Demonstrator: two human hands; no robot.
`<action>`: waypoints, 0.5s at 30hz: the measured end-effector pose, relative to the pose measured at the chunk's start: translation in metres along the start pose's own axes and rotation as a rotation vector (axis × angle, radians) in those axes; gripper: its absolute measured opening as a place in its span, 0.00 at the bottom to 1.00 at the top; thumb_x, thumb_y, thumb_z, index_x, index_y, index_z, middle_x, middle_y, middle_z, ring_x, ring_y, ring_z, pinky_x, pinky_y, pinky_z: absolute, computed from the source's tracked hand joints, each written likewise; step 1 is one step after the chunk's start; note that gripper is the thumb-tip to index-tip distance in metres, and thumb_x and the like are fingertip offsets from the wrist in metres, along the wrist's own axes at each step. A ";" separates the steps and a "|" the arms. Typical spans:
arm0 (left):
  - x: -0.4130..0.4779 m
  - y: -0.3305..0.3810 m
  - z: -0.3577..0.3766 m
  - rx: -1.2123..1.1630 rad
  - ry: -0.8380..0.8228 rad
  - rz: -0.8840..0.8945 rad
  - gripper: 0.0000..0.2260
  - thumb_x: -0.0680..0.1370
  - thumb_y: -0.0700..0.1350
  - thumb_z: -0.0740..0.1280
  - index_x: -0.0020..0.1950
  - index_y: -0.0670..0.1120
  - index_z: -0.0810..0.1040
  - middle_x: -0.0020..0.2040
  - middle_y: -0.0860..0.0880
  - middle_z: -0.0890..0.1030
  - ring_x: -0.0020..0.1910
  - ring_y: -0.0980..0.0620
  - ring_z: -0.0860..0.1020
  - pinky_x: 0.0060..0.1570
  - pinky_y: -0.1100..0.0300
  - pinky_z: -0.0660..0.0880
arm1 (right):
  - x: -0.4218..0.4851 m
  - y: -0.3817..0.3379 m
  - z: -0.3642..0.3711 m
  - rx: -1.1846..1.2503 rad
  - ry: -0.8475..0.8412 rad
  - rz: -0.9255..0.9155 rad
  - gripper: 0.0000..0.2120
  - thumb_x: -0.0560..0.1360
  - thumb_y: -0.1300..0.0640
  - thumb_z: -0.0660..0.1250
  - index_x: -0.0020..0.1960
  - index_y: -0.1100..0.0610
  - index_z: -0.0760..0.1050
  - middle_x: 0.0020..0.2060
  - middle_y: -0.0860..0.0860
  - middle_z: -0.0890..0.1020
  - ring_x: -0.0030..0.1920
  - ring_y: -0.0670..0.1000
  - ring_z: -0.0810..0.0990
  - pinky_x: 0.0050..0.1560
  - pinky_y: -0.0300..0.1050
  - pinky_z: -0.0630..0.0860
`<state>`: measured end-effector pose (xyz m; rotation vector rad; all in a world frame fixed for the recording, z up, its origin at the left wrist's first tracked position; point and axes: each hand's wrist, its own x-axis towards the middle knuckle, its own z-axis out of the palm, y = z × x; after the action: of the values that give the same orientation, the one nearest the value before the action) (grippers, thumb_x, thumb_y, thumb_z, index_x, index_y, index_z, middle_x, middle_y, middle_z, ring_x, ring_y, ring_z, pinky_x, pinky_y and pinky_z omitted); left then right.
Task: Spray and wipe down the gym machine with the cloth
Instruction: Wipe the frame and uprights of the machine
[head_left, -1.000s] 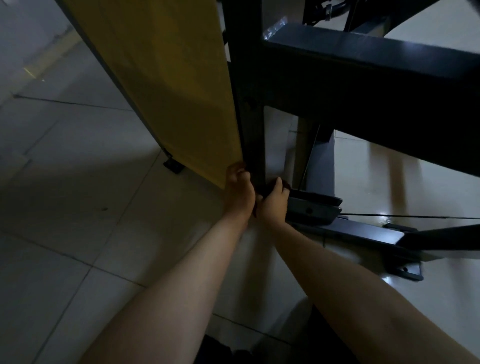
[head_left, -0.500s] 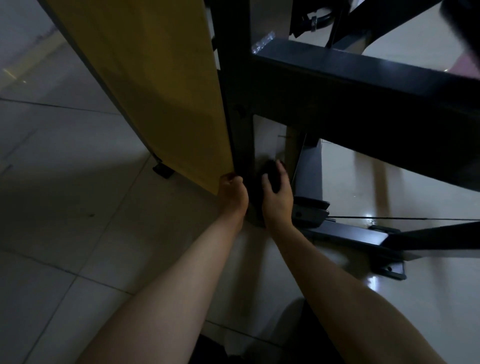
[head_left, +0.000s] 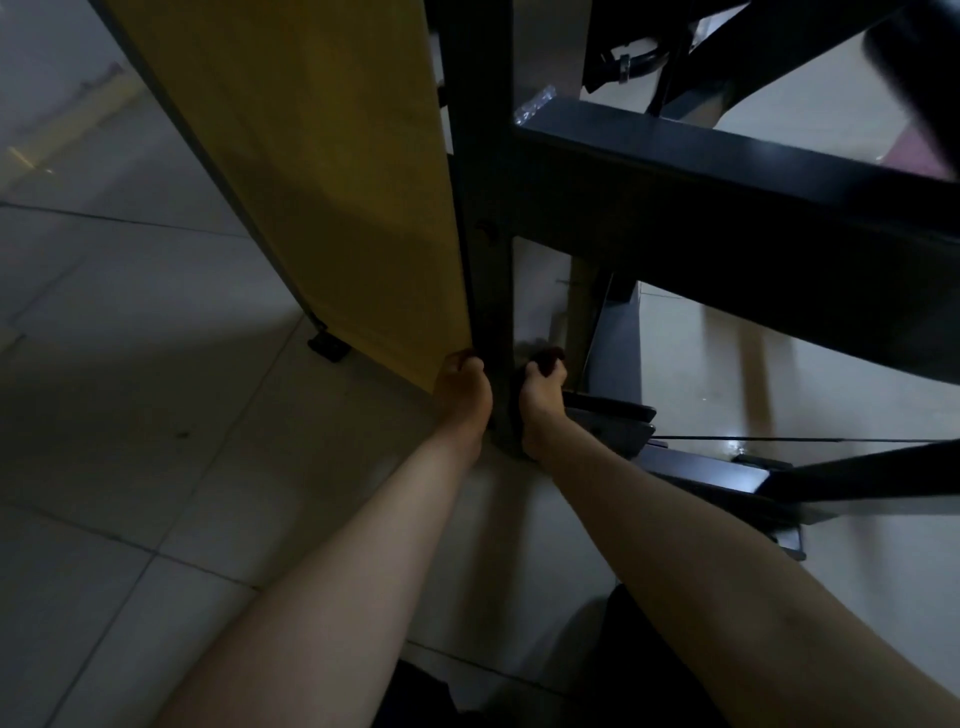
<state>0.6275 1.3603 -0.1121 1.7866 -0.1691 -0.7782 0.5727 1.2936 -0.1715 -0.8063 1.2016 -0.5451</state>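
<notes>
From the head camera I am looking down along both bare forearms, which reach from the bottom of the frame up to its middle. The gym machine (head_left: 727, 218) fills the upper right. Its black upright post (head_left: 485, 208) runs from the top edge down to the centre, and a thick black beam (head_left: 753, 171) slants off it towards the right edge.

My right hand (head_left: 540, 402) is at the centre of the frame, just right of the foot of the post. Its fingers are curled round a dark cloth (head_left: 546, 356). The cloth is bunched, shows above the fingertips, and is held against the right side of the post, low down near the floor.

My left hand (head_left: 462, 397) sits just left of the post, so the post stands between the two hands. Its fingers are curled in at the bottom corner of a tall yellow panel (head_left: 311, 182), which leans from the upper left down to the centre. In this dim light I cannot tell whether they grip the panel's edge or only brace against it.

Right of the right hand, a dark base rail (head_left: 706, 470) lies on the floor and runs towards the right edge. A thin cable (head_left: 805, 439) is stretched level just above it. A small black foot (head_left: 327, 345) props the panel's far edge at centre left. The floor (head_left: 130, 467) is pale tile and takes up the left half of the frame, with a bright glare patch at centre right near the cable.
</notes>
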 end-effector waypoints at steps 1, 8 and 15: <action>-0.002 0.000 -0.003 0.009 -0.025 -0.003 0.10 0.84 0.41 0.57 0.61 0.45 0.75 0.59 0.42 0.79 0.56 0.42 0.78 0.51 0.53 0.73 | 0.005 0.009 0.003 -0.021 0.035 0.018 0.27 0.82 0.51 0.57 0.79 0.42 0.52 0.71 0.58 0.69 0.66 0.63 0.73 0.68 0.64 0.70; -0.024 0.004 -0.007 0.045 -0.256 -0.091 0.19 0.84 0.54 0.60 0.72 0.48 0.70 0.64 0.43 0.77 0.61 0.41 0.78 0.59 0.45 0.77 | -0.063 -0.022 0.000 -0.017 0.008 -0.128 0.16 0.79 0.55 0.66 0.64 0.49 0.66 0.56 0.54 0.78 0.55 0.57 0.81 0.57 0.60 0.81; -0.048 0.001 0.004 -0.280 -0.378 -0.302 0.18 0.80 0.57 0.65 0.64 0.48 0.78 0.60 0.40 0.81 0.58 0.39 0.80 0.58 0.44 0.78 | -0.101 -0.032 -0.032 0.093 -0.322 -0.102 0.11 0.78 0.57 0.63 0.60 0.53 0.76 0.58 0.63 0.79 0.58 0.62 0.79 0.65 0.62 0.74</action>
<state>0.5879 1.3794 -0.0913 1.4036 -0.0344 -1.2895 0.5141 1.3418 -0.0904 -0.8432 0.8375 -0.5273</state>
